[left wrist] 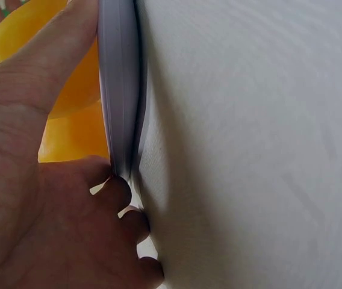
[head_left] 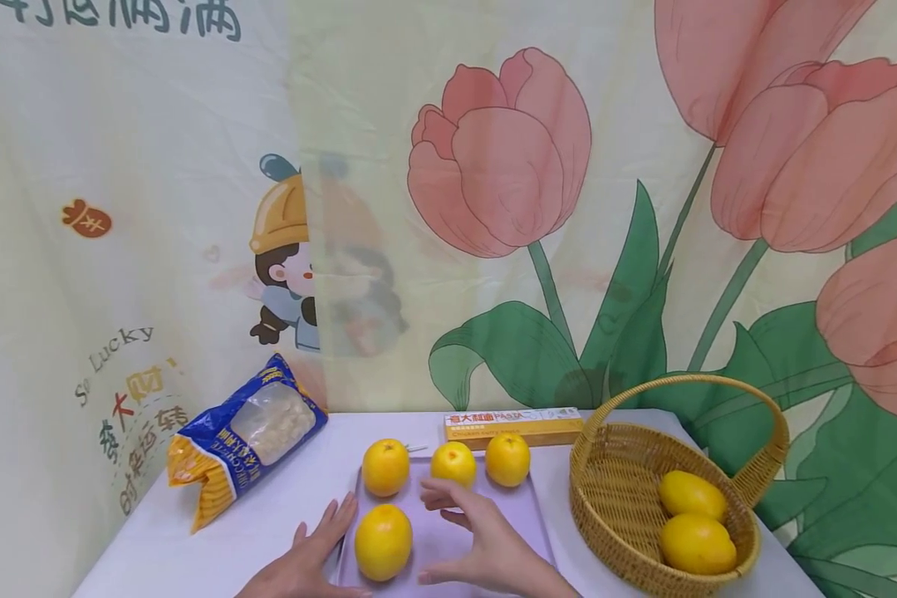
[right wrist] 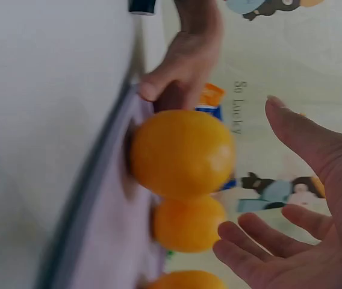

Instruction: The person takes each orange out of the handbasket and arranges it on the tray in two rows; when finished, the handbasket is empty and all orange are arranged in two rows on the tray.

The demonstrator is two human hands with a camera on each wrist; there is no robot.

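Observation:
A lilac tray lies on the table with a yellow-orange orange at its front left. Three more stand along its back: a left orange, a middle orange and a right orange. My left hand rests at the tray's left edge, fingers extended; in the left wrist view its fingertips touch the tray rim. Above the tray, my right hand is spread with thumb and fingers apart, facing the front orange without touching it. Nothing is in its grasp.
A wicker basket holding two yellow oval fruits stands to the right of the tray. Behind the tray lies a pasta box. At the back left is a blue pasta bag. A printed curtain hangs behind the table.

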